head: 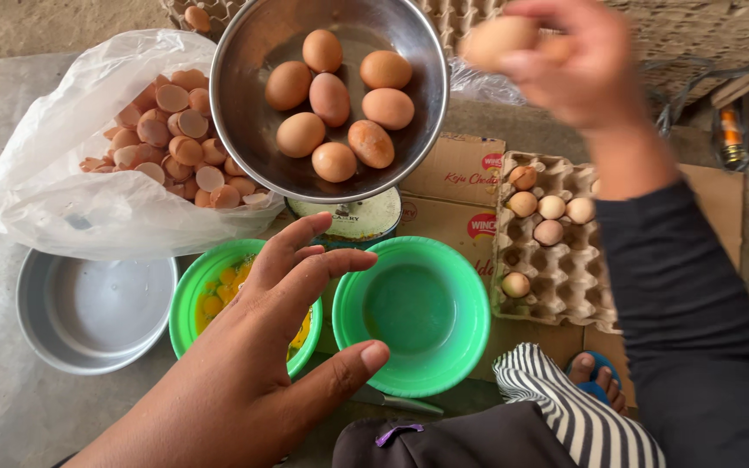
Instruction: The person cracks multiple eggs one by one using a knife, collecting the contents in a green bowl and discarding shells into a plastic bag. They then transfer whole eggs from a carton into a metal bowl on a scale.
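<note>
My right hand [578, 65] is raised above the egg tray [556, 277], fingers clenched around a brown egg [498, 39], blurred. My left hand [257, 364] hovers spread and released, holding nothing, over the green bowl of yolks [192, 295], just beside the empty green bowl [413, 312]. A steel bowl of eggs [249, 113] sits beyond, beside a plastic bag of eggshells [62, 199].
</note>
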